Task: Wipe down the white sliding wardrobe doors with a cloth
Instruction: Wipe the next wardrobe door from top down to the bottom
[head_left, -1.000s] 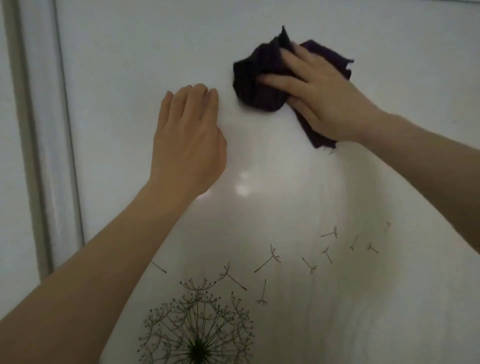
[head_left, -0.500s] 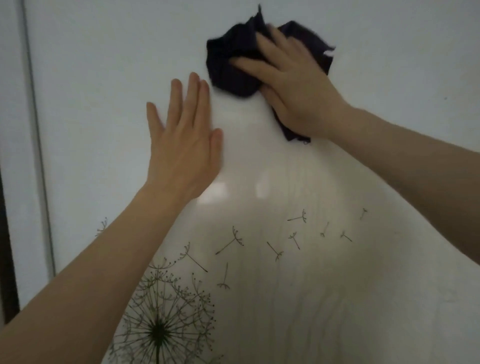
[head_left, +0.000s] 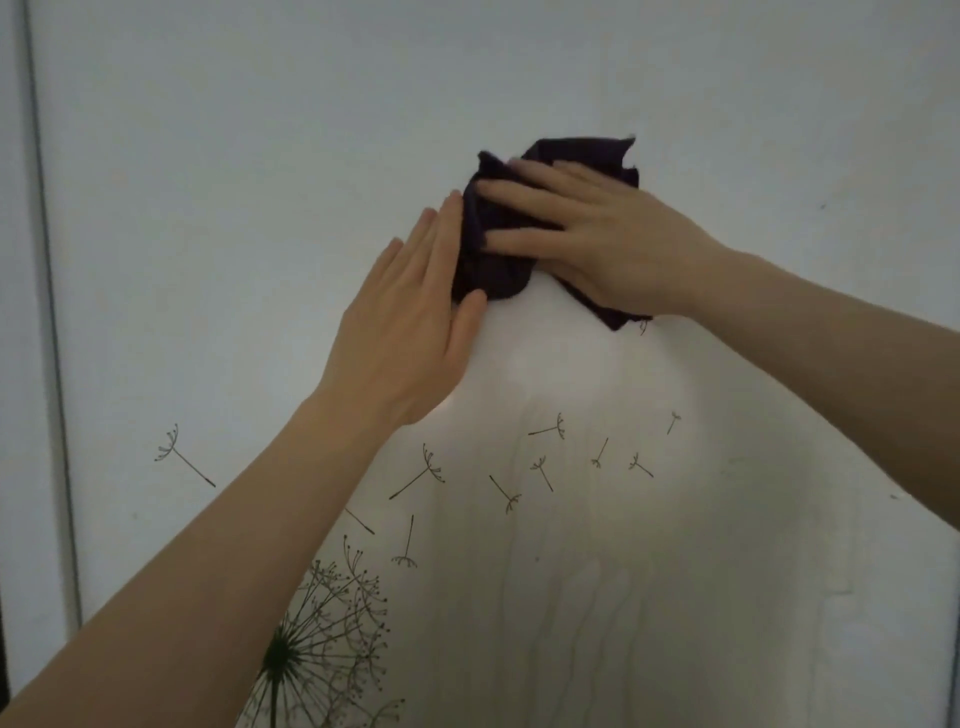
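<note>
- Now that the two hands have closed up against each other, the left hand (head_left: 410, 322) lies flat on the white wardrobe door (head_left: 234, 208), its fingertips and thumb touching the left edge of the dark cloth (head_left: 493, 249); half a second ago it was spread well clear of the cloth.
- The right hand (head_left: 602, 244) presses the bunched cloth to the door with fingers splayed over it, a clenched, pinning grip more than a true grasp; the left grip is released and holds nothing.
- The cloth sits at mid-height on the door, well in from the door's left edge (head_left: 47, 312) and above the scattered dandelion seeds (head_left: 545, 431).
- Compared with the earlier view, cloth and right hand appear lower in view and nearer the dandelion print (head_left: 322, 639).
- Judging by this, the wipe is working downward, with the lower door yet to do.
</note>
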